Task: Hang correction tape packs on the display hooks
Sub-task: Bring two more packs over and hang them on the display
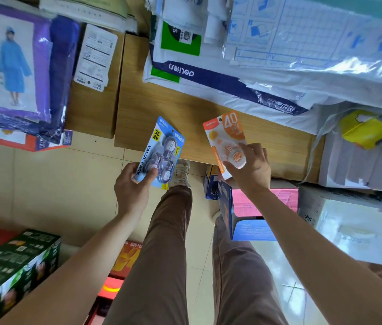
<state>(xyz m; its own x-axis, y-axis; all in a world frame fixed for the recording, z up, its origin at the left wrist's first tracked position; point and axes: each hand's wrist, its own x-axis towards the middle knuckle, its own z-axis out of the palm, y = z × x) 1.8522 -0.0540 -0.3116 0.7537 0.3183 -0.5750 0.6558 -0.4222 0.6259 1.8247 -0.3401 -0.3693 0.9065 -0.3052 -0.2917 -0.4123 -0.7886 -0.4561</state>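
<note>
2 bare forearms reach forward. Left hand (132,186) grips blue pack (164,148), thumb on front; right hand (252,171) pinches orange pack (225,132).

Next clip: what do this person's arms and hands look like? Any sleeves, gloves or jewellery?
Both arms are bare as far as the view shows: no sleeve reaches the left forearm or the right forearm. The left hand and right hand wear no gloves. No watch, ring or bracelet is visible on either.
</note>
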